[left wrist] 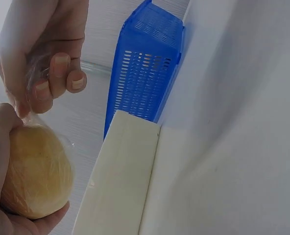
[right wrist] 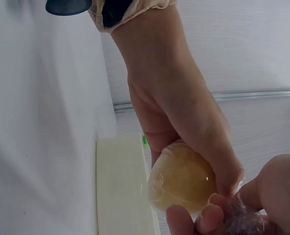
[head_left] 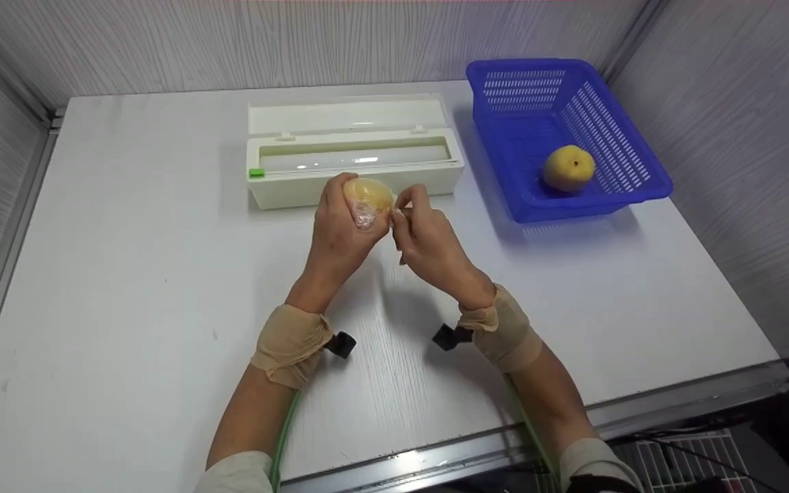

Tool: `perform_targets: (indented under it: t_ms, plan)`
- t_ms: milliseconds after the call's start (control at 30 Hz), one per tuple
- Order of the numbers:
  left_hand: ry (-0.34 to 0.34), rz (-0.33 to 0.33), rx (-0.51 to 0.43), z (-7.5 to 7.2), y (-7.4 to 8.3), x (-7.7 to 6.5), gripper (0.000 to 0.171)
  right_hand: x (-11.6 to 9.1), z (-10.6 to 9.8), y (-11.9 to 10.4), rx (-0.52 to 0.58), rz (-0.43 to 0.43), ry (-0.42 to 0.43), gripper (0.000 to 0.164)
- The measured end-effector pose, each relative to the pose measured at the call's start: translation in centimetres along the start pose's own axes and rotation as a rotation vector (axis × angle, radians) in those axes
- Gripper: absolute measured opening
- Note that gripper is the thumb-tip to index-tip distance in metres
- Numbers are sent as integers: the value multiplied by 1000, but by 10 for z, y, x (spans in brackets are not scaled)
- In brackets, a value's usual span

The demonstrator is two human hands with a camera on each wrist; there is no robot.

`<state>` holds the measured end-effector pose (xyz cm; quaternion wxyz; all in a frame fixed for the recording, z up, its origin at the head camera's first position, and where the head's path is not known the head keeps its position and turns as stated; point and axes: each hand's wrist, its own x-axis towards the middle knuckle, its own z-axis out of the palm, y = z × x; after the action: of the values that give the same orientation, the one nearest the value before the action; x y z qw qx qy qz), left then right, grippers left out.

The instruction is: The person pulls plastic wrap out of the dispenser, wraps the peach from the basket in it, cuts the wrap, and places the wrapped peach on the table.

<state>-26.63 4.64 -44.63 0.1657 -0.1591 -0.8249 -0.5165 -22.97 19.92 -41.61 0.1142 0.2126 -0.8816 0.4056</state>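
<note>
A round yellow fruit (head_left: 369,197) wrapped in clear plastic film is gripped in my left hand (head_left: 342,229), its thumb and fingers curled round the sides. My right hand (head_left: 430,241) pinches a gathered end of the film (left wrist: 37,73) beside the fruit. In the right wrist view that crumpled film (right wrist: 243,219) bunches between the right fingers. Both hands are raised in front of a white cling film box (head_left: 357,185), whose lid (head_left: 346,116) stands open and shows the roll inside.
A blue plastic basket (head_left: 514,171) stands at the right back, with another yellow fruit (head_left: 568,168) inside. A green tab (head_left: 256,172) sits on the box's left end. The table (head_left: 127,274) ends in a metal front edge (head_left: 408,465); panels rise at the back and sides.
</note>
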Motion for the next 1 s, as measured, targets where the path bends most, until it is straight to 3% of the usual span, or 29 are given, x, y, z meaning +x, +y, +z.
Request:
perform_targets:
  t_ms: [133, 233, 433, 633, 800, 900, 1000]
  plan:
    - [-32, 13, -13, 1, 2, -1, 70, -2, 0, -4, -133, -52, 29, 12]
    - [-93, -15, -37, -1, 3, -3, 71, -4, 0, -7, -216, -53, 18, 20]
    - [-222, -94, -75, -4, 3, -3, 81, -7, -4, -10, -258, -27, -44, 49]
    - [-305, -122, -63, -5, -1, -2, 120, -6, -10, -5, -134, 47, -206, 85]
    - [-356, -161, -46, -7, -2, -2, 137, -6, -18, 2, 26, 80, -358, 94]
    - [-392, -184, -75, -8, -4, -2, 134, -6, -22, 5, 99, 54, -425, 88]
    - [-432, -232, -175, -9, -4, -2, 114, -6, -25, 6, 143, 7, -430, 79]
